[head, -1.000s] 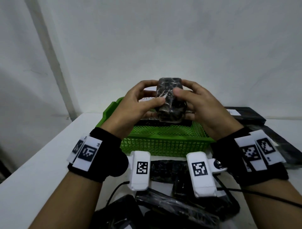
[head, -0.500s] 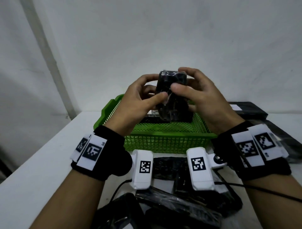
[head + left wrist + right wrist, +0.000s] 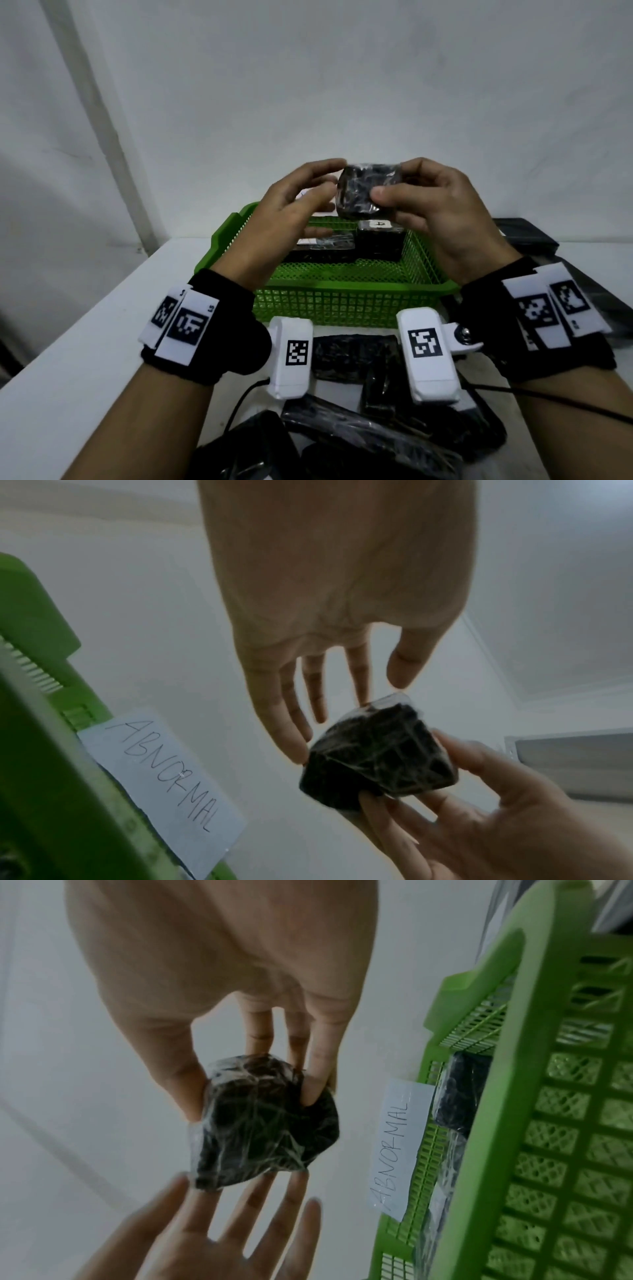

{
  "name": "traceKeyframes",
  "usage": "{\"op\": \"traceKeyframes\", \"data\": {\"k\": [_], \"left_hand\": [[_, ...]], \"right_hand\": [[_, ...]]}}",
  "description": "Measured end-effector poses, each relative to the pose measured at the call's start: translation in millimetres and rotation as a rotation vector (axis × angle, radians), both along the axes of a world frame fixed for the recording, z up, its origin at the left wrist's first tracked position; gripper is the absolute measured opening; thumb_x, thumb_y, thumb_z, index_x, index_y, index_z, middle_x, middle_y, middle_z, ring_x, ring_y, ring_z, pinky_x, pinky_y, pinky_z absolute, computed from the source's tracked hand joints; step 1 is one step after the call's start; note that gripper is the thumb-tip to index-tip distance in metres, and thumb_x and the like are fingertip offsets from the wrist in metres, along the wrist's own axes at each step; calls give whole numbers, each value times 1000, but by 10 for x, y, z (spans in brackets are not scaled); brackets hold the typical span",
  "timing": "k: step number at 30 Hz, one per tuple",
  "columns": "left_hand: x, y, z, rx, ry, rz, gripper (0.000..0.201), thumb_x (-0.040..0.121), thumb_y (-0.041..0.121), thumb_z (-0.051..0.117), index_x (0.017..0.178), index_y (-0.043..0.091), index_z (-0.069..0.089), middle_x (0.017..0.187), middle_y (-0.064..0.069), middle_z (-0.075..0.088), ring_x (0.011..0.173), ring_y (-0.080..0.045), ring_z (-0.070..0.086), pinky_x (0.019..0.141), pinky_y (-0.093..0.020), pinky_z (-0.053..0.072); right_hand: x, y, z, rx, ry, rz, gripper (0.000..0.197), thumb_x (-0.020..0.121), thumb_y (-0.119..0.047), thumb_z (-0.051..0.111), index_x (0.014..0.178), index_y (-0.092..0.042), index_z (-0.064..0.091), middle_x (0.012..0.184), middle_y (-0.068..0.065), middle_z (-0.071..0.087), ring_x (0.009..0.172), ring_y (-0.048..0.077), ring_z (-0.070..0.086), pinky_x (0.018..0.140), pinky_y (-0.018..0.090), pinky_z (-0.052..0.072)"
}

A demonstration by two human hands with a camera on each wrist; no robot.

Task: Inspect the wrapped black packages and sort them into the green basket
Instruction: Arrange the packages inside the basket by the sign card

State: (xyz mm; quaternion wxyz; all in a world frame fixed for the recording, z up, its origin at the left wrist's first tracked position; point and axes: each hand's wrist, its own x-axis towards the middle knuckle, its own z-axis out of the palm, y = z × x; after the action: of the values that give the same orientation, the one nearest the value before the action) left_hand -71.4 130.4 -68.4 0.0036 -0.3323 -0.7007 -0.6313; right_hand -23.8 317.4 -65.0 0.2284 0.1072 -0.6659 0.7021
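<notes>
A black package (image 3: 366,192) wrapped in clear film is held up above the green basket (image 3: 342,294). My right hand (image 3: 394,183) pinches it between thumb and fingers, as the right wrist view shows on the package (image 3: 260,1129). My left hand (image 3: 334,178) is open beside it, fingers straight, with the fingertips (image 3: 301,750) at the left edge of the package (image 3: 377,756). Two wrapped black packages (image 3: 380,240) lie inside the basket. A paper label reading ABNORMAL (image 3: 164,772) is fixed to the basket's far wall.
Several more wrapped black packages (image 3: 352,356) lie on the white table in front of the basket, under my wrists. Flat black packages (image 3: 527,236) sit to the basket's right. A white wall stands close behind; the table's edge runs along the left.
The package has been turned from upright to lying sideways. My left hand has let go and opened, and only the right hand still holds it.
</notes>
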Motion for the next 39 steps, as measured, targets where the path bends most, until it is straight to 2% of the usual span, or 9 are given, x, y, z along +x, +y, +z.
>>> {"op": "traceKeyframes", "data": {"k": [3,9,15,18,21,27,32,36,39], "left_hand": [[10,15,4,1,-196,-23,40,98,49,49,125,22,62,115,-8,67,82,-18,70,71,-32,59],[19,-31,39,197,-295,-140,50,89,36,61,131,9,56,115,-14,68,83,-22,70,64,-29,58],[-4,-3,-15,193,-210,-118,61,75,18,72,132,17,50,105,-4,70,88,-19,72,68,-32,59],[-23,-7,-36,153,-168,-139,60,83,7,73,136,20,47,113,-3,69,99,-20,71,77,-35,59],[-20,2,-33,76,-127,-95,53,89,9,69,135,24,48,113,1,69,99,-17,71,81,-34,58],[-24,10,-49,61,-88,-15,37,92,14,68,123,23,51,107,-7,71,92,-19,71,81,-42,61],[-27,8,-47,53,-48,33,43,88,11,72,125,21,51,102,1,70,92,-21,70,85,-45,59],[-40,6,-63,66,-25,47,54,86,3,73,131,16,47,105,-2,69,91,-24,68,86,-48,58],[-53,-9,-67,40,5,45,58,84,2,74,132,22,48,102,2,69,94,-23,69,87,-47,59]], "right_hand": [[-8,3,-34,125,77,7,36,58,-15,88,86,-23,67,119,-7,68,100,20,72,79,28,57],[17,71,-49,301,77,130,65,67,-5,80,126,-27,62,155,-9,45,135,11,54,110,37,46],[-31,-21,-32,78,-18,48,69,78,-33,76,141,-34,49,145,-6,55,132,8,56,98,34,52],[-31,-19,-23,37,-123,-14,46,91,-17,71,135,-16,56,113,0,72,94,11,73,71,29,59],[-21,-16,-40,76,-74,-54,30,89,-7,71,118,-12,66,94,1,76,79,12,74,65,31,60],[-57,-7,-83,155,-11,-146,24,81,-3,78,96,-20,69,92,9,78,79,24,76,68,41,62],[-64,-14,-102,168,-34,-147,34,82,-8,79,111,-20,67,99,7,77,84,22,76,72,41,63],[-41,-33,-102,204,-31,-169,43,83,-16,80,119,-22,58,113,-3,70,91,12,72,61,19,55],[-9,-54,-84,220,-11,-156,34,86,-24,78,114,-22,60,114,-5,67,92,12,71,61,18,53]]}}
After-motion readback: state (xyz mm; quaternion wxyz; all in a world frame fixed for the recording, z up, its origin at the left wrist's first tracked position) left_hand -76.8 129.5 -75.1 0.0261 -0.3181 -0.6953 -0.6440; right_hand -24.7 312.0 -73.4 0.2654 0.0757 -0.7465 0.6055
